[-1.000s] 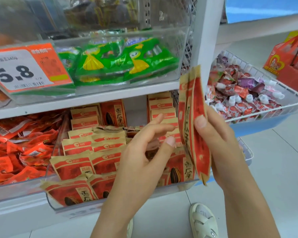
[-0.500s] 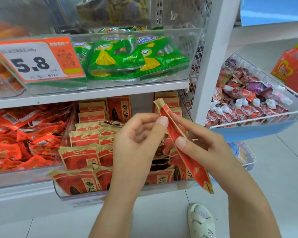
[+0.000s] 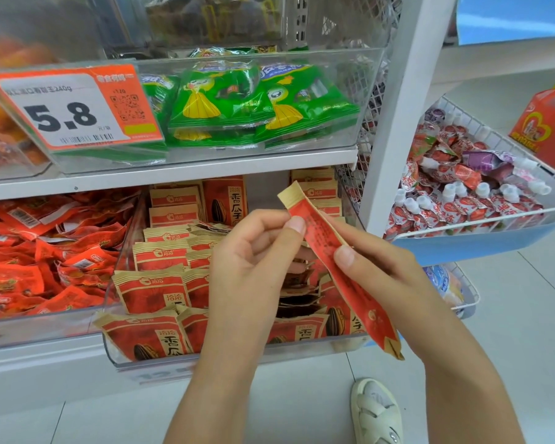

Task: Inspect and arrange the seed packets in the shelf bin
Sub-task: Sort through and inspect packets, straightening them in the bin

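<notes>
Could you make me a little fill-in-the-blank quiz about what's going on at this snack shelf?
1. Both hands hold one red ____ edge-on.
2. The price sign reads ____.
3. The packets in the bin below the sign's shelf are red and ____.
4. The packs beside the sign are ____.

Missing words: packet; 5.8; tan; green

The left hand (image 3: 257, 267) hides the middle packets in the clear bin (image 3: 237, 355) (only their edges show). Fine print on the held packet (image 3: 340, 267) is too blurred to read. The sandal (image 3: 377, 411) and the orange box (image 3: 548, 120) run off the frame's edges.
</notes>
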The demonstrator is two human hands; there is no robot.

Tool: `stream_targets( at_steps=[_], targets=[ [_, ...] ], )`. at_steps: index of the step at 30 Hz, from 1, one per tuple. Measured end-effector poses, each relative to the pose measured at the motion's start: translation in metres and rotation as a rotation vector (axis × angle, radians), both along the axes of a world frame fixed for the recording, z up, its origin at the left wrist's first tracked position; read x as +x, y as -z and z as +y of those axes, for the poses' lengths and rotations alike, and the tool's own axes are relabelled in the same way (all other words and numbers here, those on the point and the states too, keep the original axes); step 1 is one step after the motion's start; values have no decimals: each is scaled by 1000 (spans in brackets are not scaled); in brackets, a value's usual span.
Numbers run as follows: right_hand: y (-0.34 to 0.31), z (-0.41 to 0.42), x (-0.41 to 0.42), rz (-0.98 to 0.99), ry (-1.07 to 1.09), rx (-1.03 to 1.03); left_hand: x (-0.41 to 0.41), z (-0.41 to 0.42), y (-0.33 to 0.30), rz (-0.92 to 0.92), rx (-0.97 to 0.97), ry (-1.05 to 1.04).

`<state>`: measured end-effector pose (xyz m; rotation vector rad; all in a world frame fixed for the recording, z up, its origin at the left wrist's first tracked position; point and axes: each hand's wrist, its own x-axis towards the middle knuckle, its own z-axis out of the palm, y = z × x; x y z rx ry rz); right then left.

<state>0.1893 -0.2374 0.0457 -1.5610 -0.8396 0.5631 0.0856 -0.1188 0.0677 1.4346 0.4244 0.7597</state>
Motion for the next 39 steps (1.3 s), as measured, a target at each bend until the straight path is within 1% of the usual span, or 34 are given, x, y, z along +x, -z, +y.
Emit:
stream_targets(
  at_steps=[3, 7, 10, 13, 17, 22, 28, 31, 34, 39],
  targets=[
    [-1, 2, -1, 19, 0, 8, 2, -1, 0, 7, -5, -22],
    [1, 4, 1, 65, 125, 37, 6, -5, 4, 61, 150, -53],
    [-1, 1, 7, 152, 299, 127, 7, -8, 5, 155, 184, 33],
    [-4, -2, 12, 192, 487, 240, 8, -10, 9, 260, 250, 155],
    [-4, -4, 14, 216, 624, 259, 9, -14, 12, 339, 368, 244],
    [-4, -4, 15, 229, 656, 277, 9, -13, 14, 357, 407, 283],
    [-4, -4, 15, 255, 608, 305, 8, -10, 12, 311, 404, 270],
    [-3, -3, 16, 311, 564, 339, 8, -9, 12, 276, 338, 263],
    [-1, -2, 15, 318, 540, 332, 7, -10, 10, 257, 270, 267],
    [0, -2, 14, 319, 524, 324, 7, -10, 9, 234, 247, 271]
  ],
)
